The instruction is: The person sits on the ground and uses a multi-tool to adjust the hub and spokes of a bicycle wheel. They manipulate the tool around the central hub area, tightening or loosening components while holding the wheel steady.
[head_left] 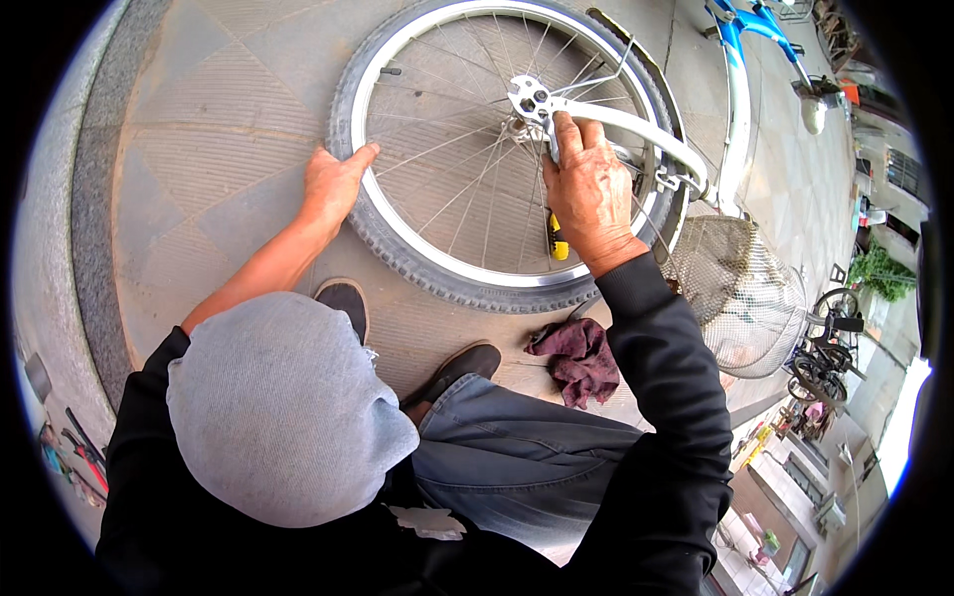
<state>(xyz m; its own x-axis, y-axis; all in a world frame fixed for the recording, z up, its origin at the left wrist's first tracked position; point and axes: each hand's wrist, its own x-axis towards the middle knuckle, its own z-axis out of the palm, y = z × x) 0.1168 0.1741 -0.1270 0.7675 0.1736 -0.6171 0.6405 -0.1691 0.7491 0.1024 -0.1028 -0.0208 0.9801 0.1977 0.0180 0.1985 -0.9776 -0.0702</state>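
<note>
Our right grip (593, 189) is curled around a holed metal tool (530, 97), fingers bent over its shank, close against the hub (517, 129) of a bicycle wheel (363, 129). Our left grip (333, 184) clasps the tyre (344, 99) at its left side, thumb laid across the top, the other fingers mostly hidden beneath. The wheel lies with its face turned up to us, over the pavement (209, 179) just ahead of our shoes (467, 366).

As far as we can judge, work at the hub is under way and not finished. The wheel looks to be in its place already: a white fork arm (636, 124) curves in from the right and ends by the hub, near the tool's head, and a mudguard (679, 109) follows the wheel's right edge. The tyre sits on the rim wherever we can see it, though how firm it is we cannot tell. What seems left is the fastening at the axle; whether a nut there is loose or tight we cannot say, since the tool and our fingers cover that spot.

A yellow-and-black object (558, 241), perhaps another tool's handle, shows among the spokes below our right grip, and a crumpled maroon cloth (581, 363) lies beside the tyre; neither is in use. The wire basket (745, 298) is near the mudguard, with the blue-and-white frame (737, 89) beyond
</note>
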